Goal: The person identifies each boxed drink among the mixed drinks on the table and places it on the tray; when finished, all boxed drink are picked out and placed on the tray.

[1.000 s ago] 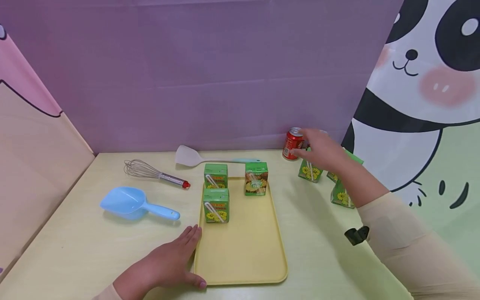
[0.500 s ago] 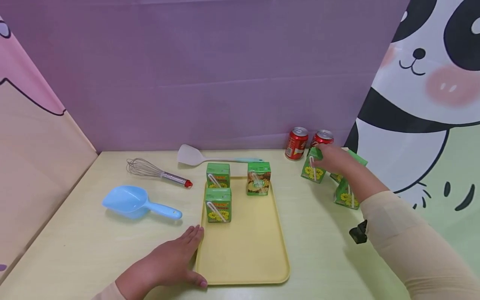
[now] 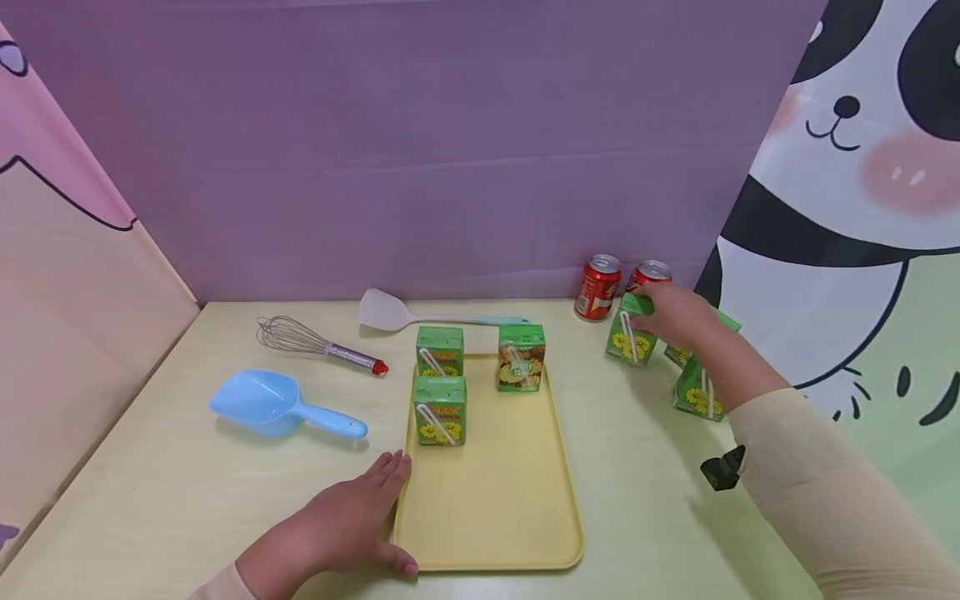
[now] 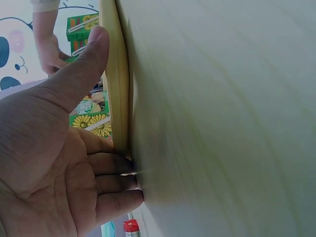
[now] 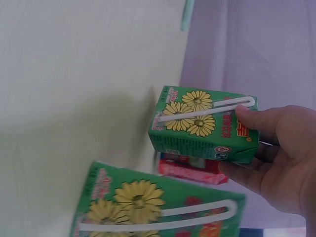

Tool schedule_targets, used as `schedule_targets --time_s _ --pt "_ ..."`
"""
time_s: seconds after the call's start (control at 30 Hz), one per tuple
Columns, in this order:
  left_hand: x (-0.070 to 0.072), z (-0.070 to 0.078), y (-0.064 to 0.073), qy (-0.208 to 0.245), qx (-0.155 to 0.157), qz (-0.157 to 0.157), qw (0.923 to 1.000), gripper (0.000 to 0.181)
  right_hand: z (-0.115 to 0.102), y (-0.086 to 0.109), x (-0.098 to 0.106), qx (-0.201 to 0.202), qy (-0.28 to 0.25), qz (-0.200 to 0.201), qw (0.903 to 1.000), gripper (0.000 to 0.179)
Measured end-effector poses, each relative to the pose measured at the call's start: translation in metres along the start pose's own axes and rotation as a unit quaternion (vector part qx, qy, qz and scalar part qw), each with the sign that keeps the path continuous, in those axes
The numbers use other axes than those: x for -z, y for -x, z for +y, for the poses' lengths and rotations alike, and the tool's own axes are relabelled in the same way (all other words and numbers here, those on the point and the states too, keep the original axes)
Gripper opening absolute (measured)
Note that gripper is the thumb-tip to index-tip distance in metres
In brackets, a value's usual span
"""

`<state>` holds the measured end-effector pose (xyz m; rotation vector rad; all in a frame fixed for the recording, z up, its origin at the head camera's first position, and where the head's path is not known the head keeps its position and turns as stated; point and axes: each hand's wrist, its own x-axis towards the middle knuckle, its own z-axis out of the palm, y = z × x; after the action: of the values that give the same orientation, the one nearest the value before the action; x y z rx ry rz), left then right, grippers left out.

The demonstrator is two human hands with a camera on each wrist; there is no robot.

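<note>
My right hand grips the top of a green drink carton with yellow flowers and a white straw, at the back right of the table. In the right wrist view its thumb lies on the front of that carton and other fingers are at its side and behind. My left hand has its fingers extended along the left edge of a yellow tray, thumb at the near corner. On the tray stand three green cartons: one at front left, one behind it, one at back right.
Two red cans, one at left and one partly hidden, stand by the back wall. More cartons, such as this one, are under my right forearm. Left lie a whisk, blue scoop and white spatula.
My right hand has come down from beside the red cans onto the leftmost carton of the right group and taken hold of its top. My left hand stays at the tray edge.
</note>
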<state>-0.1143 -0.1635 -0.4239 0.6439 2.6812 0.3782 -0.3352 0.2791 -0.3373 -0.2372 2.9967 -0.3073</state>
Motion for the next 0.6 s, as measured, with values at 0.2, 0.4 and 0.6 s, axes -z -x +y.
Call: schedule_targets --time_s 0.2,0.4,0.6 --pt "-0.001 0.000 0.000 0.004 0.000 0.001 1.0000 0.128 -0.020 0.016 0.014 0.019 -0.018 0.014 0.9996 0.058" --pt "0.000 0.002 0.001 0.005 -0.002 -0.002 1.0000 0.128 -0.050 0.038 0.024 0.054 -0.004 0.022 0.9983 0.052" --pt "0.000 0.002 0.000 0.004 -0.004 -0.003 1.0000 0.128 -0.077 0.062 0.026 0.082 -0.001 0.009 0.9966 0.055"
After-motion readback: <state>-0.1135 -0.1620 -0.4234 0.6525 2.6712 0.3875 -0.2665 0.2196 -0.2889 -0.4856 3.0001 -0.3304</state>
